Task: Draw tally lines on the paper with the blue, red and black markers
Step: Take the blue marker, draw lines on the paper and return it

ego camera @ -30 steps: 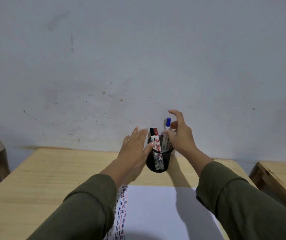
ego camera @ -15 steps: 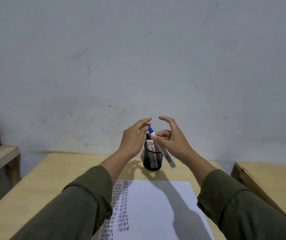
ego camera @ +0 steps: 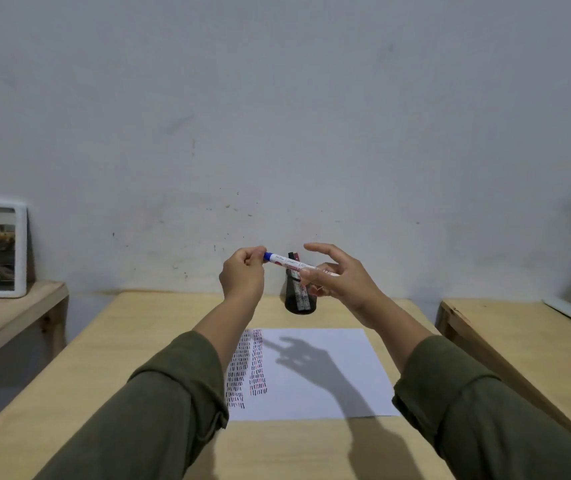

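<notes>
Both arms, in olive-green sleeves, extend from the lower frame corners toward centre frame. The left hand [ego camera: 243, 276] is raised, fingers curled, thumb and fingertips pinched together. The right hand [ego camera: 341, 278] is level with it, index finger extended, remaining fingers loosely curled.

Both hands hold the blue marker [ego camera: 289, 264] level above the tabletop [ego camera: 110, 341]: left hand [ego camera: 243, 275] pinching its cap, right hand [ego camera: 337, 277] gripping the barrel; paper [ego camera: 315, 375] at 6 o'clock.

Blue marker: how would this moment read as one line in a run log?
step: uncapping blue marker | left hand: on cap | right hand: on barrel | mesh cup: red, black markers | paper: tally columns
</notes>
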Tool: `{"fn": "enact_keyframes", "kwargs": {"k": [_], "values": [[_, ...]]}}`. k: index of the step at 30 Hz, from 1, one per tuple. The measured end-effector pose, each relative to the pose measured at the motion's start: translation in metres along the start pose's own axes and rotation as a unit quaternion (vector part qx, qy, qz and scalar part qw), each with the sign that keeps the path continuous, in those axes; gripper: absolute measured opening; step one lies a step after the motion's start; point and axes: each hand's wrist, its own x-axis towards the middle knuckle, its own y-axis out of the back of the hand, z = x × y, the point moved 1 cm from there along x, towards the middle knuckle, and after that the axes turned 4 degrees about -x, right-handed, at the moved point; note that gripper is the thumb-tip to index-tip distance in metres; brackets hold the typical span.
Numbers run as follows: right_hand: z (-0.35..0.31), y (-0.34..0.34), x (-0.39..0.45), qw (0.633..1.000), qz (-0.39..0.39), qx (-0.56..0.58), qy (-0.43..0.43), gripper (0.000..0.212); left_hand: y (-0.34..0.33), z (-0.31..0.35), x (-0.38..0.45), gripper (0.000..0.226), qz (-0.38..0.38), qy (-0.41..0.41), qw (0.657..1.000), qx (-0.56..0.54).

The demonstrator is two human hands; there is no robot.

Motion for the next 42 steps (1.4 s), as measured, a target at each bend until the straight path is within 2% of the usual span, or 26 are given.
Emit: {"fn": "enact_keyframes", "kwargs": {"k": [7,10,12,14,18,20,22,29,32,37,38,40,42], "values": [[0.003,-0.022,-0.006,0.977,0.023,0.213,-0.019,0.027,0.013,0.003,-0.015,0.034,0.015,0.04,0.999,-0.018],[0.001,-0.034,-0.001,0.978,0.037,0.203,-0.018,0.017,0.013,0.007,-0.021,0.032,-0.014,0.035,0.999,-0.029],[0.001,-0.042,0.002,0.979,0.041,0.201,-0.013,0.014,0.012,0.006,-0.023,0.026,-0.049,0.029,0.996,-0.074],[0.002,-0.045,0.003,0.972,0.045,0.231,-0.01,0.013,0.013,0.006,-0.025,0.02,-0.103,0.04,0.981,-0.158],[0.005,-0.047,0.005,0.96,0.04,0.276,-0.014,0.013,0.014,-0.003,-0.027,0.022,-0.205,0.066,0.933,-0.287],[0.007,-0.049,0.005,0.955,0.035,0.293,-0.018,0.013,0.012,-0.008,-0.025,0.022,-0.206,0.08,0.917,-0.333],[0.009,-0.052,0.004,0.954,0.035,0.297,-0.021,0.013,0.01,-0.013,-0.024,0.021,-0.182,0.092,0.914,-0.351],[0.022,-0.063,0.004,0.965,0.029,0.259,-0.018,0.015,0.019,-0.026,-0.022,0.019,-0.129,0.124,0.945,-0.272],[0.032,-0.072,0.001,0.967,0.026,0.252,-0.017,0.015,0.022,-0.033,-0.025,0.022,-0.108,0.148,0.947,-0.263],[0.051,-0.07,-0.017,0.992,0.003,0.128,-0.023,0.01,0.059,-0.05,-0.014,0.023,0.009,0.229,0.946,-0.231],[0.056,-0.069,-0.022,0.992,0.001,0.119,-0.031,0.01,0.069,-0.056,-0.013,0.025,0.024,0.222,0.956,-0.193],[0.066,-0.068,-0.031,0.991,0.001,0.127,-0.053,0.01,0.083,-0.072,-0.015,0.026,0.03,0.167,0.984,-0.046],[0.075,-0.071,-0.04,0.986,0.014,0.146,-0.076,0.01,0.091,-0.086,-0.026,0.025,0.014,0.096,0.992,0.079]]}}
